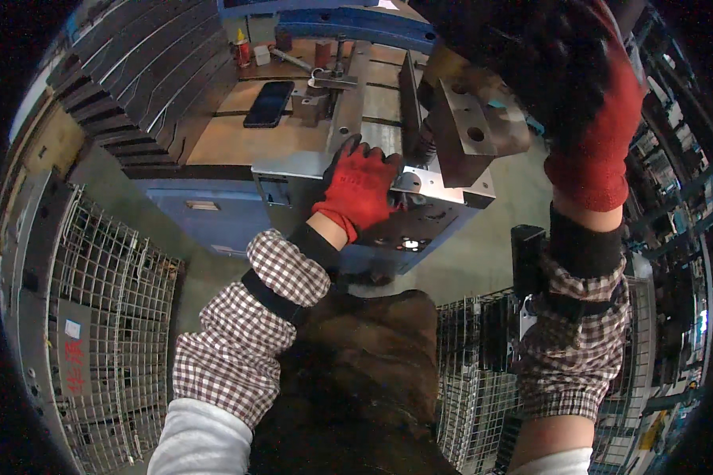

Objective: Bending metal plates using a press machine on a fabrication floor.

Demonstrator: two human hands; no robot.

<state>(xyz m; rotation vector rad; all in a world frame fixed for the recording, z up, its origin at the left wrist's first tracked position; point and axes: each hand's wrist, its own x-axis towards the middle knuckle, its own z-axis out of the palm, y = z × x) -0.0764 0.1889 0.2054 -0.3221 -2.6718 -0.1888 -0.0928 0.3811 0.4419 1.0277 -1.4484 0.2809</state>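
My left hand [356, 184], in a red glove with dark fingertips, is closed over the near edge of a bent sheet-metal panel [448, 187]. Its fingers curl over the panel's bright top flange, and the front face with holes hangs down below. At upper right my raised right hand [590, 99], in a matching glove, is beside the dark head of the machine. Its fingers merge with the dark shapes there, so its grip is hidden. Between the hands stands a steel block [463, 131] with round holes, close to the panel's right part.
A black phone [269, 104] lies on the machine's brown table [230, 142], with a clamp [325, 83] and a red bottle [242, 52] behind it. Stacked dark metal sheets [146, 79] rise at left. Wire mesh cages [119, 317] stand at lower left and right; loaded racks line the right.
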